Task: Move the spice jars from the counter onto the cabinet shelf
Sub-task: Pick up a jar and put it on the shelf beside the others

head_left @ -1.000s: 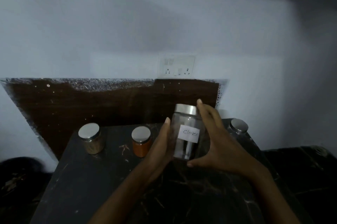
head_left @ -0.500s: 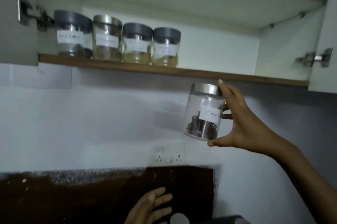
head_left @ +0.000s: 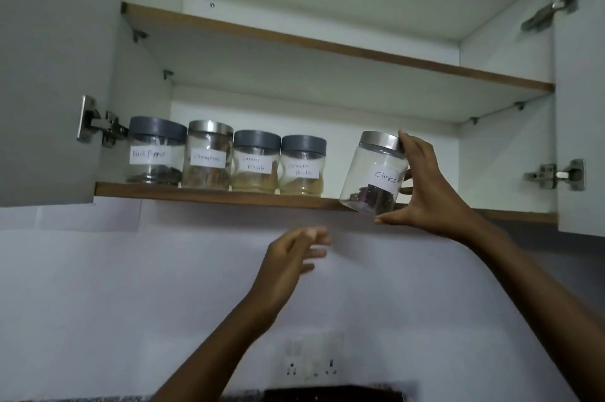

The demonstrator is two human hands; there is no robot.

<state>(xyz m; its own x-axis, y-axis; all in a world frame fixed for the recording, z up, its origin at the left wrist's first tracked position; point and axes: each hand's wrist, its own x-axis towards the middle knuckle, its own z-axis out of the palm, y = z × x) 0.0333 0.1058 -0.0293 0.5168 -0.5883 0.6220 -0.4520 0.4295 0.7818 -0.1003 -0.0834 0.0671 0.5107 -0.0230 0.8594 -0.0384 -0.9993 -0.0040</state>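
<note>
Head view: up from counter level a second ago to cabinet height now. Gripping the Cloves jar (head_left: 373, 172) in right hand (head_left: 429, 195), thumb under base, fingers at steel lid. Tilted at front edge of lower shelf (head_left: 212, 193), right of four labelled jars (head_left: 226, 159), not yet set down. Let go with left hand (head_left: 288, 267): hovering below, fingers loose, holding nothing. Close to placing; seating flat remaining.

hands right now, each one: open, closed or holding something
Left hand: open, holds nothing.
Right hand: grips the cloves jar.
</note>
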